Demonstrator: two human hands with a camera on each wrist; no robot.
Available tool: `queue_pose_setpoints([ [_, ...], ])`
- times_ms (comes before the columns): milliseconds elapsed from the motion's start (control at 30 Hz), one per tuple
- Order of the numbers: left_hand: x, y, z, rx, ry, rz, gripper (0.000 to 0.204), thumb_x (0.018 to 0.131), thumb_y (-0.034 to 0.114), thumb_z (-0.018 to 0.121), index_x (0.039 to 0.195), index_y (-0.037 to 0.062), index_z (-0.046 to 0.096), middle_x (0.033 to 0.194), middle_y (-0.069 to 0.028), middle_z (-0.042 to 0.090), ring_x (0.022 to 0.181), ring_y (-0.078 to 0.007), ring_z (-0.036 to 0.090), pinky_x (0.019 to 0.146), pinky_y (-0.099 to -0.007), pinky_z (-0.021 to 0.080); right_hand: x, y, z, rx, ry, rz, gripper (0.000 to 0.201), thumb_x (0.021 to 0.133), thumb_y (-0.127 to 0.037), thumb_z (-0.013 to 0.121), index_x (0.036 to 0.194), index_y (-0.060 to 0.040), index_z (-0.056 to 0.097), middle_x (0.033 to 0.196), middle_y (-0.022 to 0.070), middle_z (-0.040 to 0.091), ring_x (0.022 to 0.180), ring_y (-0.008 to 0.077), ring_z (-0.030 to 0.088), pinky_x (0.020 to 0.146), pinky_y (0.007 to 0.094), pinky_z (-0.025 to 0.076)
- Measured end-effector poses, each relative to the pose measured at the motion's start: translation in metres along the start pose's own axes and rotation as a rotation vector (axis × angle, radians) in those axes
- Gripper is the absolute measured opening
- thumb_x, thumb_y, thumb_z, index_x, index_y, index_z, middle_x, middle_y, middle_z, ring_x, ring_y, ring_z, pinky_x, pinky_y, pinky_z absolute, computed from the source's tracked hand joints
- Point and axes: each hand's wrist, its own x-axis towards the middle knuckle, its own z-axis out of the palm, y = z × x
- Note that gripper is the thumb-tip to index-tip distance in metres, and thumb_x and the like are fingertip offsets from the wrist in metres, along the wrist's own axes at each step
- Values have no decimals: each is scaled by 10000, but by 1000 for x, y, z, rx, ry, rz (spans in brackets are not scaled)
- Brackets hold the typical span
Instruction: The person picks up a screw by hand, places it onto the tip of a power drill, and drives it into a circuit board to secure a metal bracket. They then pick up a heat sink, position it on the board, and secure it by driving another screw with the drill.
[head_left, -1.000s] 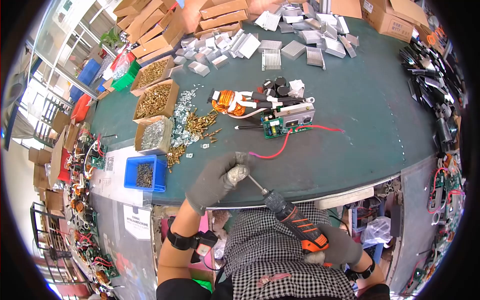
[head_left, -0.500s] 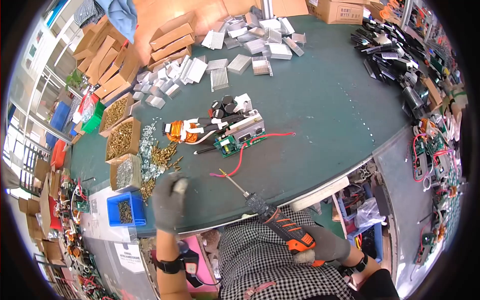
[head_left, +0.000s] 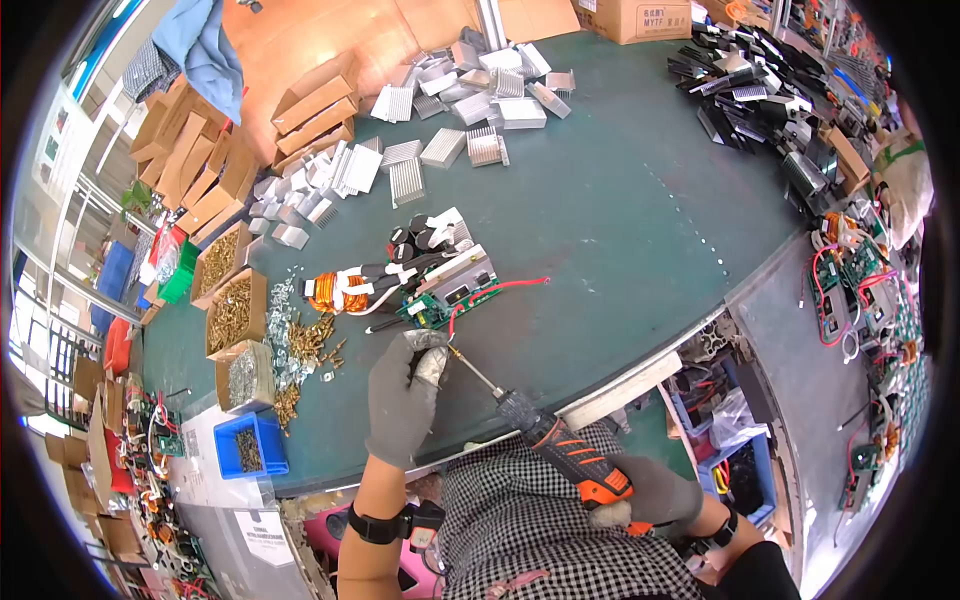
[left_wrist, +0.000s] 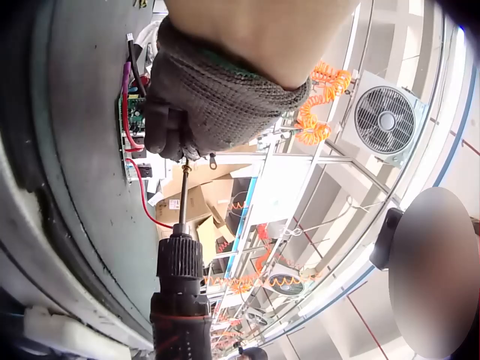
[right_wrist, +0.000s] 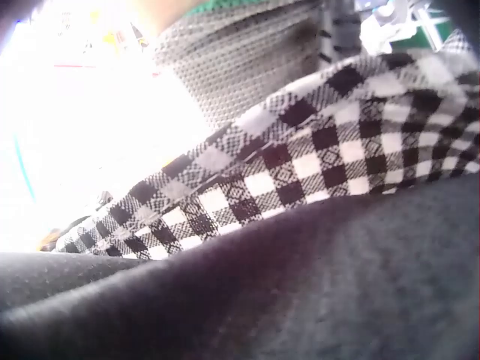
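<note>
My gloved left hand (head_left: 400,395) is over the front of the green table, fingers curled at the tip of the screwdriver bit. A small brass screw (left_wrist: 187,168) sits on that tip, its far end between the fingertips. Beside the fingers a ring terminal (left_wrist: 213,160) shows. Low against the apron, my gloved right hand (head_left: 655,492) grips an orange and black electric screwdriver (head_left: 570,455), its bit angled up to the left. Just beyond the left hand lies a green circuit board (head_left: 432,310) with red wires (head_left: 520,283) and an orange copper coil (head_left: 340,293).
Brass screws (head_left: 312,338) and silver clips (head_left: 284,350) lie left, beside cardboard boxes of screws (head_left: 230,318) and a blue bin (head_left: 278,462). Silver heat sinks (head_left: 440,148) are heaped at the back, black parts (head_left: 765,95) at the far right. A checked apron (head_left: 490,500) borders the table edge.
The left hand left the bit tip, moved left near the loose screws and clips, then came back to the tip. The head view shifted. The right hand keeps its grip on the electric screwdriver.
</note>
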Motion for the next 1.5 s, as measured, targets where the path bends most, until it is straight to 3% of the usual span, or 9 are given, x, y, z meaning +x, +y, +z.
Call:
queue_pose_setpoints([
  [33, 0, 1, 2, 76, 3, 56, 127, 904, 67, 554, 1011, 13, 594, 836, -22, 601, 692, -82, 560, 613, -234, 481, 0, -4, -2, 56, -16, 2, 611, 681, -381, 813, 1120, -25, 580, 874, 76, 645, 800, 159, 617, 745, 309, 496],
  [133, 0, 1, 14, -15, 42, -5, 166, 858, 50, 601, 1019, 16, 613, 866, -98, 624, 710, -170, 596, 631, -282, 470, 1, -2, 0, 223, -41, -14, 535, 711, -337, 799, 1090, -30, 581, 850, 49, 633, 774, 133, 599, 720, 301, 494],
  [233, 17, 22, 19, 433, 158, 253, 228, 818, 51, 623, 1043, 19, 605, 953, -150, 616, 786, -260, 613, 690, -340, 491, 14, 8, 3, 269, 10, -34, 475, 736, -308, 784, 1054, -25, 573, 841, 37, 627, 756, 120, 587, 697, 294, 490],
  [267, 25, 23, 18, 493, 162, 251, 341, 782, 94, 662, 1109, 36, 585, 1067, -149, 599, 939, -303, 591, 799, -396, 474, 19, 9, 3, 261, 39, -45, 458, 743, -300, 778, 1041, -23, 570, 840, 35, 626, 752, 117, 583, 690, 291, 488],
  [367, 52, 38, 17, 840, 133, 519, 452, 766, 126, 693, 1191, 40, 567, 1139, -109, 588, 980, -253, 567, 854, -372, 449, 29, -8, 0, 398, 56, -20, 439, 756, -298, 769, 1021, -16, 562, 832, 25, 620, 727, 109, 570, 664, 276, 482],
  [467, 66, 28, 25, 1001, 54, 492, 589, 728, 190, 723, 1267, 61, 525, 1208, -94, 579, 1109, -279, 504, 959, -414, 373, 42, -6, 2, 384, 52, -69, 414, 779, -291, 746, 1018, -10, 559, 796, 11, 592, 692, 89, 549, 628, 254, 469],
  [567, 76, 9, 30, 1136, 17, 476, 578, 732, 223, 720, 1260, 79, 533, 1250, -67, 563, 1165, -235, 488, 974, -391, 341, 48, -7, 2, 440, 32, -71, 413, 783, -291, 740, 1027, -11, 560, 786, 9, 582, 684, 84, 542, 620, 250, 464],
  [967, 85, 10, 38, 1120, 17, 459, 481, 711, 206, 725, 1152, 92, 570, 1040, -63, 604, 1070, -261, 517, 904, -420, 385, 49, -10, -3, 463, 2, -26, 448, 781, -327, 732, 1035, 3, 569, 795, 21, 592, 700, 99, 560, 641, 266, 476],
  [1500, 89, 2, 42, 1186, 20, 420, 425, 743, 241, 717, 1113, 93, 570, 1101, -70, 600, 1065, -232, 543, 919, -387, 394, 53, -11, -2, 584, -58, -99, 401, 811, -328, 715, 1001, -10, 563, 777, 14, 578, 675, 89, 548, 607, 247, 467],
])
